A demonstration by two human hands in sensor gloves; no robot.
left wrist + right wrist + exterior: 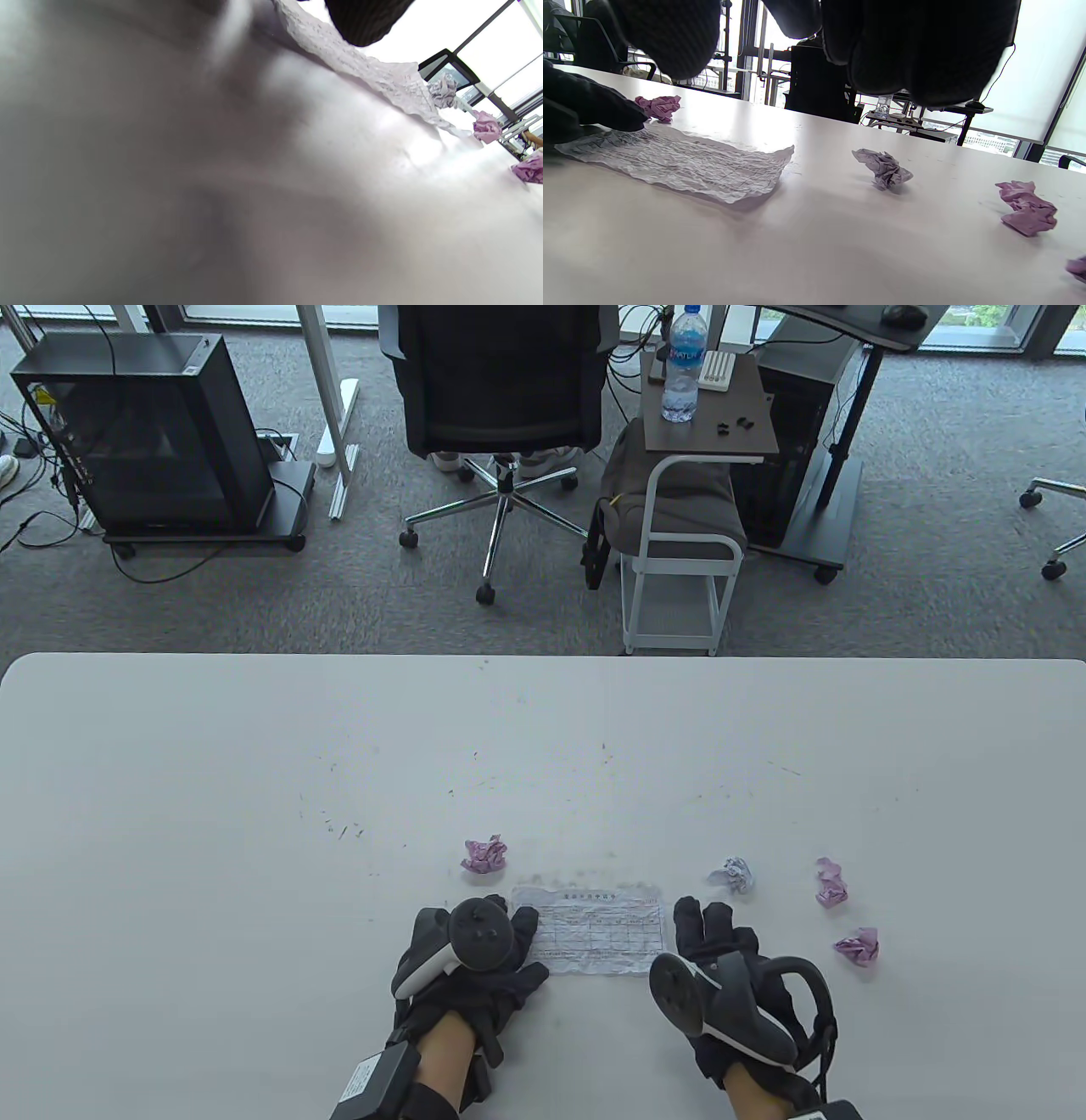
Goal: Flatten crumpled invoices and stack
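- Here the flattened invoice (594, 931) lies on the table (254, 814), long axis left-to-right, between both hands.
- The left hand (475, 959) presses its left end, fingers spread.
- The right hand (721, 976) hangs just beside the right edge, seemingly touching nothing.
- The white crumpled ball (733, 874) is nearest to the right hand.

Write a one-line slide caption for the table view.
Left hand rests on a flattened invoice, right hand beside it; four crumpled balls wait on the white table.

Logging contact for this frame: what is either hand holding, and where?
Left hand presses the flattened invoice at its left end; right hand holds nothing.
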